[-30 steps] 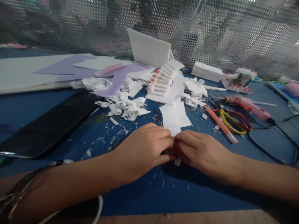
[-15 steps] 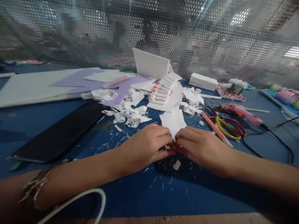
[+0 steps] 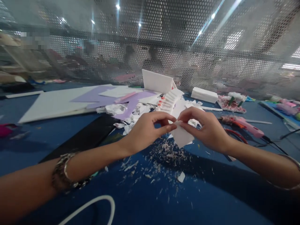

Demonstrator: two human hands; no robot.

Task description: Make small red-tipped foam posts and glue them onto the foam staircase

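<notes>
One white paper piece (image 3: 182, 137) is pinched by left hand (image 3: 145, 130) and right hand (image 3: 208, 128); gripped part hidden. Red handle (image 3: 237, 135) partly obscured.

Two hands (image 3: 144, 132) are holding one white piece (image 3: 182, 137). One pink glue gun (image 3: 252, 126), one stepped model (image 3: 168, 101) and one white cable (image 3: 103, 197) are showing.

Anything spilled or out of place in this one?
Yes: pale shavings are strewn across the blue tabletop below the white piece, with one larger scrap lying nearer the wearer. They look like uncleared litter.
</notes>
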